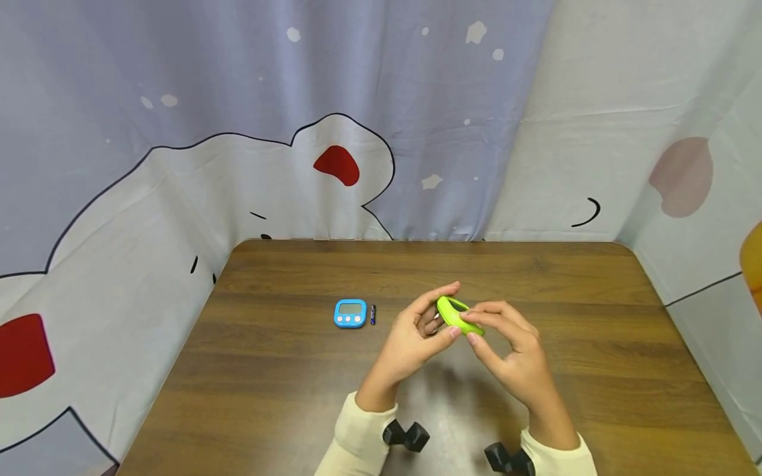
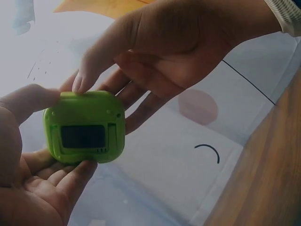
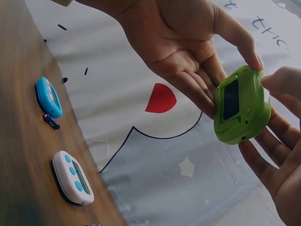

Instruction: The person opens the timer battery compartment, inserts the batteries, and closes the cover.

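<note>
A green digital timer (image 1: 455, 316) is up off the table between both hands. Its back, with a dark rectangle (image 2: 83, 136) in the middle, shows in both wrist views; its front is hidden. My left hand (image 1: 411, 337) grips one side of it, thumb at the near edge and fingers behind. At the other side my right hand (image 1: 516, 350) pinches the timer between thumb and fingers. Left of the hands, a blue timer (image 1: 350, 313) lies on the table with a small dark-blue battery (image 1: 373, 315) beside it.
The wooden table (image 1: 268, 396) lies under the hands. In the right wrist view a white timer (image 3: 73, 178) with blue buttons lies on it; the head view does not show this one. A printed curtain (image 1: 440, 132) hangs behind the table's far edge.
</note>
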Motion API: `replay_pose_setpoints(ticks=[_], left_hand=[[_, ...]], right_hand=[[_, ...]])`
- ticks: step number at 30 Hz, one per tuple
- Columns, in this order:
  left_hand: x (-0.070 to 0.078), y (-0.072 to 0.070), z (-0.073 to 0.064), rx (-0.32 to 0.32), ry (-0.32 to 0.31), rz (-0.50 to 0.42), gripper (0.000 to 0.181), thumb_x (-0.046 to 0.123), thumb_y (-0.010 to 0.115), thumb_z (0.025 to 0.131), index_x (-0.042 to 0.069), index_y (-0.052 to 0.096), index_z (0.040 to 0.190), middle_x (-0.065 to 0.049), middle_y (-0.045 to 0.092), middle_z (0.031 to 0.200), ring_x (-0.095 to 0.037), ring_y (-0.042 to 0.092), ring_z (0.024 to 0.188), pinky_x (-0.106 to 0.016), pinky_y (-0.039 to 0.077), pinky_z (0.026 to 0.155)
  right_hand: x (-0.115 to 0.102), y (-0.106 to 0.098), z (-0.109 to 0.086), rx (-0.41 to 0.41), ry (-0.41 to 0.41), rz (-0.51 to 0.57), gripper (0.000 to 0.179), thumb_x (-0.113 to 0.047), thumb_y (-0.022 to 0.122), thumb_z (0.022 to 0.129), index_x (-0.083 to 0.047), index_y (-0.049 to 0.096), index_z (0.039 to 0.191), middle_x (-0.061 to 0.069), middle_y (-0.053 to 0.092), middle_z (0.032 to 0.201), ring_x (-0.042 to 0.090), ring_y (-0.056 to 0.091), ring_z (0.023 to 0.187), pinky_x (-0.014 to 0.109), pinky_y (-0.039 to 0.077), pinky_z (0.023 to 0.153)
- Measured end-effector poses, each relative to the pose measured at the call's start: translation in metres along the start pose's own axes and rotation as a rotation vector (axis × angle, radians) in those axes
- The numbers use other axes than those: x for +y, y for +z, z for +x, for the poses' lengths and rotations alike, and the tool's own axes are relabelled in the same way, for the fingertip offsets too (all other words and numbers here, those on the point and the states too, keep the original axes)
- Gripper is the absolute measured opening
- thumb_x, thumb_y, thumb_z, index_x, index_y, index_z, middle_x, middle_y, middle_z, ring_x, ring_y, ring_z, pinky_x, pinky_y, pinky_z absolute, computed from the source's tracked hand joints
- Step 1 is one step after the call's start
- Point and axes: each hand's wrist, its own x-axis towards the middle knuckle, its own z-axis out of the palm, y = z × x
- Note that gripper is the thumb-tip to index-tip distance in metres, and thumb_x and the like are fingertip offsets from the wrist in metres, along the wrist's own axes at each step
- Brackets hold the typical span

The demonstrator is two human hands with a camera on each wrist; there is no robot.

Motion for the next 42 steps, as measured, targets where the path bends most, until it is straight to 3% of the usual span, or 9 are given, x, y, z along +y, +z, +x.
replay_pose_setpoints(ticks=[4, 7, 13, 18, 22, 27, 34, 42], left_hand=[[0.004, -0.001, 0.0, 0.014, 0.048, 0.002, 0.055, -0.012, 0.062, 0.087, -0.009, 0.043, 0.139, -0.023, 0.043, 0.145, -0.035, 0.049, 0.128, -0.041, 0.045, 0.101], [-0.003, -0.005, -0.001, -0.014, 0.108, -0.03, 0.058, -0.016, 0.06, 0.086, -0.009, 0.041, 0.14, -0.023, 0.041, 0.147, -0.033, 0.046, 0.131, -0.039, 0.046, 0.099], [-0.007, -0.008, -0.002, -0.075, 0.19, -0.09, 0.061, -0.001, 0.061, 0.089, -0.007, 0.036, 0.145, -0.019, 0.037, 0.151, -0.039, 0.043, 0.132, -0.035, 0.047, 0.099], [-0.008, -0.009, -0.002, -0.127, 0.254, -0.106, 0.065, 0.009, 0.062, 0.092, -0.009, 0.031, 0.146, -0.023, 0.033, 0.152, -0.044, 0.036, 0.135, -0.04, 0.042, 0.104], [-0.007, -0.01, -0.001, -0.164, 0.295, -0.098, 0.066, 0.01, 0.061, 0.093, -0.012, 0.028, 0.145, -0.027, 0.03, 0.152, -0.048, 0.031, 0.136, -0.047, 0.037, 0.106], [-0.003, -0.011, -0.001, -0.176, 0.304, -0.047, 0.061, 0.003, 0.06, 0.093, -0.014, 0.03, 0.144, -0.029, 0.032, 0.15, -0.044, 0.035, 0.135, -0.048, 0.039, 0.104], [0.018, -0.011, 0.0, -0.179, 0.301, 0.055, 0.066, -0.022, 0.058, 0.081, -0.016, 0.032, 0.142, -0.033, 0.036, 0.145, -0.039, 0.039, 0.135, -0.053, 0.037, 0.103], [0.021, -0.012, 0.0, -0.147, 0.263, 0.21, 0.068, -0.014, 0.069, 0.082, -0.01, 0.038, 0.143, -0.028, 0.043, 0.143, -0.031, 0.047, 0.131, -0.044, 0.043, 0.102]], right_hand=[[-0.002, 0.0, 0.001, -0.003, 0.034, -0.012, 0.038, 0.016, 0.067, 0.073, 0.009, 0.065, 0.111, 0.022, 0.061, 0.108, 0.022, 0.059, 0.107, 0.025, 0.045, 0.097], [0.001, 0.0, -0.002, -0.018, 0.086, 0.018, 0.045, 0.016, 0.064, 0.076, 0.012, 0.059, 0.12, 0.025, 0.058, 0.117, 0.024, 0.056, 0.114, 0.028, 0.045, 0.1], [0.028, -0.005, -0.017, -0.114, 0.158, 0.082, 0.063, 0.011, 0.064, 0.079, 0.006, 0.047, 0.139, 0.024, 0.052, 0.131, 0.027, 0.051, 0.124, 0.031, 0.042, 0.103], [0.031, -0.006, -0.022, -0.155, 0.195, 0.116, 0.076, 0.011, 0.073, 0.074, 0.001, 0.044, 0.143, 0.016, 0.053, 0.133, 0.022, 0.051, 0.126, 0.028, 0.038, 0.106], [0.021, -0.006, -0.017, -0.148, 0.18, 0.154, 0.078, 0.016, 0.074, 0.07, 0.007, 0.044, 0.141, 0.021, 0.053, 0.129, 0.021, 0.05, 0.125, 0.028, 0.037, 0.107], [0.003, -0.007, -0.005, -0.108, 0.141, 0.159, 0.075, 0.021, 0.073, 0.066, 0.016, 0.044, 0.135, 0.03, 0.051, 0.125, 0.022, 0.05, 0.124, 0.029, 0.038, 0.107], [-0.003, -0.01, -0.001, -0.057, 0.099, 0.102, 0.076, 0.019, 0.075, 0.066, 0.017, 0.044, 0.135, 0.032, 0.053, 0.125, 0.024, 0.05, 0.125, 0.032, 0.038, 0.107], [-0.004, -0.015, 0.0, -0.062, 0.092, 0.004, 0.077, 0.018, 0.077, 0.065, 0.012, 0.047, 0.136, 0.029, 0.056, 0.127, 0.024, 0.053, 0.124, 0.029, 0.039, 0.106]])
